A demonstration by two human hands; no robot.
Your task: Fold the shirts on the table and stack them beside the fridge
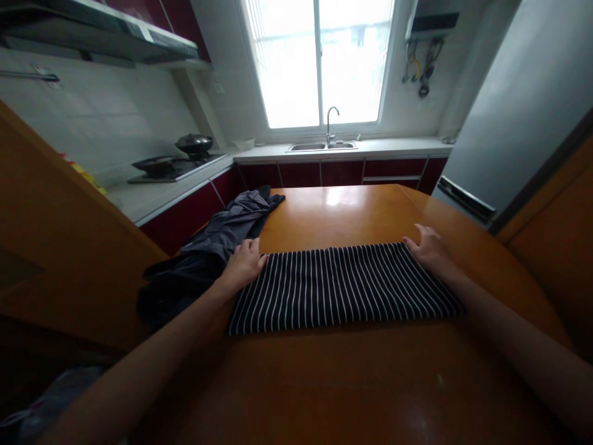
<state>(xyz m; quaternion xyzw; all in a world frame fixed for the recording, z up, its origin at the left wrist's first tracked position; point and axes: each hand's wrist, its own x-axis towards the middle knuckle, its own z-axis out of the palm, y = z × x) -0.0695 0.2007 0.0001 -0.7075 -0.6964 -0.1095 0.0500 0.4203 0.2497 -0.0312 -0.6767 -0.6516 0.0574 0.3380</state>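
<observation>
Cloth (pixel 345 285), one, striped, two hands (pixel 243 264) at corners

Light's pouring in from the sliding window (pixel 286 68), totally blown out, with a white glare patch on the wooden table (pixel 301 222). Lower corners get really dark, details look kinda soft, and the fridge (pixel 523 117) leans from wide-angle stretch.

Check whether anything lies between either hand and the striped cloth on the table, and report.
Nothing visible does. The left hand is at the far left corner of the striped cloth, the right hand at its far right corner. The dark clothing lies left of the cloth, not between.
</observation>
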